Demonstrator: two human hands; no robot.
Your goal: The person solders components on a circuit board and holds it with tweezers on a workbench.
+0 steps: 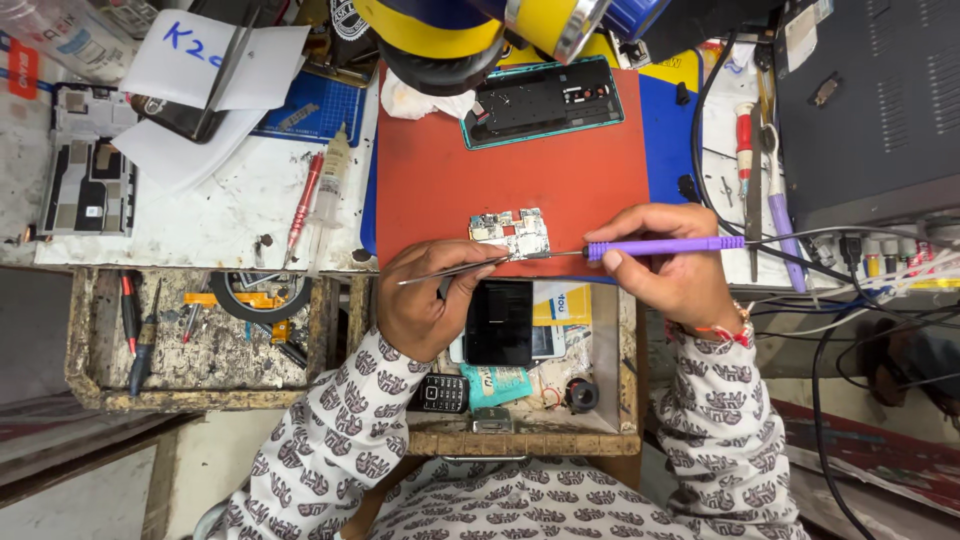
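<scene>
Pinching a pair of thin silver metal tweezers [455, 270], the left hand [425, 305] has its grip pressed together around them, their tips reaching toward three o'clock onto a small green-and-silver phone circuit board [510, 232]. The right hand [670, 265] has its grip closed around a purple-handled soldering iron [660, 246], whose fine metal tip points toward nine o'clock and meets the same board. That board lies at the six o'clock edge of a red rubber work mat [520, 170] on the bench [210, 210].

Below the mat, at six o'clock, an open wooden drawer [625, 400] holds a black smartphone lying flat [498, 322], a small black keypad phone [443, 393], a teal cloth [497, 384] and a yellow card [562, 305]. A second, grimy tray [90, 390] at eight o'clock holds screwdrivers and a black ring.

At twelve o'clock on the mat rests a teal-framed opened phone shell [545, 100]. A clear syringe [330, 185] and a red pen-shaped tool [303, 205] lie at ten o'clock on the stained white bench.
</scene>
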